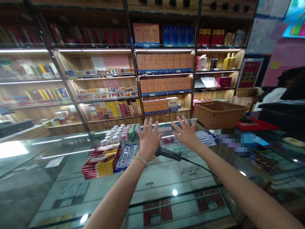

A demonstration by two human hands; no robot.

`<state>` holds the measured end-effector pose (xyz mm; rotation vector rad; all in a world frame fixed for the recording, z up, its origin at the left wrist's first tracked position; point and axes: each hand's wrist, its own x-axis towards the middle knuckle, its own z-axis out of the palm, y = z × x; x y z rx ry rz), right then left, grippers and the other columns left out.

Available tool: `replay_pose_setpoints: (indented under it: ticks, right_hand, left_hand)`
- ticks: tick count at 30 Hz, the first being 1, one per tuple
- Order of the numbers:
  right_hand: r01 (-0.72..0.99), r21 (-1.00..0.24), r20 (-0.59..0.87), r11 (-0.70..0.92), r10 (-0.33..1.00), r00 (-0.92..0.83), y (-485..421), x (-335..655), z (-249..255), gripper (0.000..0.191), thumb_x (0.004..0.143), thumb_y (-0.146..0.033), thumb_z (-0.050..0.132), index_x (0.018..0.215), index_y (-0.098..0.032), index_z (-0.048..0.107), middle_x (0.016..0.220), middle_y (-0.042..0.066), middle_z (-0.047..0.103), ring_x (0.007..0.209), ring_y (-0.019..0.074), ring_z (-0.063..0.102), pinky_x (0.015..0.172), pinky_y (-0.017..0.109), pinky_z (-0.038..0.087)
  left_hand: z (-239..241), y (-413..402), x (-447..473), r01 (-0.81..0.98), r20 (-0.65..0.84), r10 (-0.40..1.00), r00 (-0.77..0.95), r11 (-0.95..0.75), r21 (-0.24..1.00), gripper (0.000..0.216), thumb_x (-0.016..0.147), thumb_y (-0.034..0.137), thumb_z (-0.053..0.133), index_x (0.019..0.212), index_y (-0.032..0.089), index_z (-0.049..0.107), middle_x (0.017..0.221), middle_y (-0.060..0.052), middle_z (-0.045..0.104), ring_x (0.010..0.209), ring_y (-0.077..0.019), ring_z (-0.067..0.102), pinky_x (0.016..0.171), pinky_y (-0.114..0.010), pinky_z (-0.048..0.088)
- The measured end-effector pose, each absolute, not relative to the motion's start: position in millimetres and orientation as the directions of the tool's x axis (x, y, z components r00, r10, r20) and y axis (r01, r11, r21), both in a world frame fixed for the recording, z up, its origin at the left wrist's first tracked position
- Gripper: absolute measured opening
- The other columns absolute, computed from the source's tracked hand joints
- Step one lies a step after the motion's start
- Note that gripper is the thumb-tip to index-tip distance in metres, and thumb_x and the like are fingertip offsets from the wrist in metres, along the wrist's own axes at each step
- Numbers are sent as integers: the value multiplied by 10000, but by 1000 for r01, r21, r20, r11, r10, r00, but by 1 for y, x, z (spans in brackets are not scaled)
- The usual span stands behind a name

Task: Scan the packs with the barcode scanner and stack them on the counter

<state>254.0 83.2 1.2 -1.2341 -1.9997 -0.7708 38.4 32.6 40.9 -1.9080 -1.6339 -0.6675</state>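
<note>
Scanner [170, 154] near hands [149, 143] [187, 135]; packets [102, 162] left, basket [216, 117] right.

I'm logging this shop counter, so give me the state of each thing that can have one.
Left hand, open and spread, nothing visibly held
Right hand, open and spread, nothing visibly held
Black corded scanner, lying down, partly hidden
Red-and-yellow packets, stacked
Wicker basket, upright, bottom out of view
Shelf lights, lit
Orange boxes, standing in rows
</note>
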Motion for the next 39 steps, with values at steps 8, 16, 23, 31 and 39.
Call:
replay_pose_setpoints:
  ticks: [8,16,23,31,39]
  right_hand:
    - [879,91,790,467,503,-349,80,199,7,529,1054,-485,400,1554,-327,463,1670,103,369,1564,310,229,1250,603,33]
    - [876,73,795,476,502,-339,74,184,3,502,1057,-480,416,1521,-315,516,1657,116,393,1540,315,284,1240,598,72]
    - [873,72,821,483,469,-327,69,183,-14,454,1052,-432,438,1465,-304,576,1619,106,456,1523,300,319,1233,583,96]
    - [873,64,810,483,486,-328,70,183,-26,442,1057,-431,425,1440,-293,598,1580,112,508,1494,287,372,1239,574,93]
    - [869,53,775,492,529,-347,66,178,-18,460,1057,-434,409,1465,-300,573,1594,115,486,1502,302,352,1227,595,120]
  left_hand:
    - [44,15,-18,996,678,731,77,-27,-84,589,996,455,517,1542,235,487,1703,-136,301,1595,-358,194,1265,-690,34]
    - [35,5,-51,996,712,701,47,25,-89,562,989,471,538,1500,237,539,1683,-150,344,1582,-371,229,1262,-693,8]
    - [16,-9,-72,996,734,679,26,41,-73,502,980,472,567,1419,234,610,1670,-156,368,1568,-383,267,1253,-709,1]
    - [-1,-17,-79,995,724,689,26,55,-89,483,991,466,551,1408,232,620,1669,-152,370,1569,-382,268,1250,-710,-26]
    - [-2,-29,-89,993,712,702,-29,104,-62,415,962,433,594,1329,258,676,1668,-139,377,1572,-393,248,1246,-712,-29]
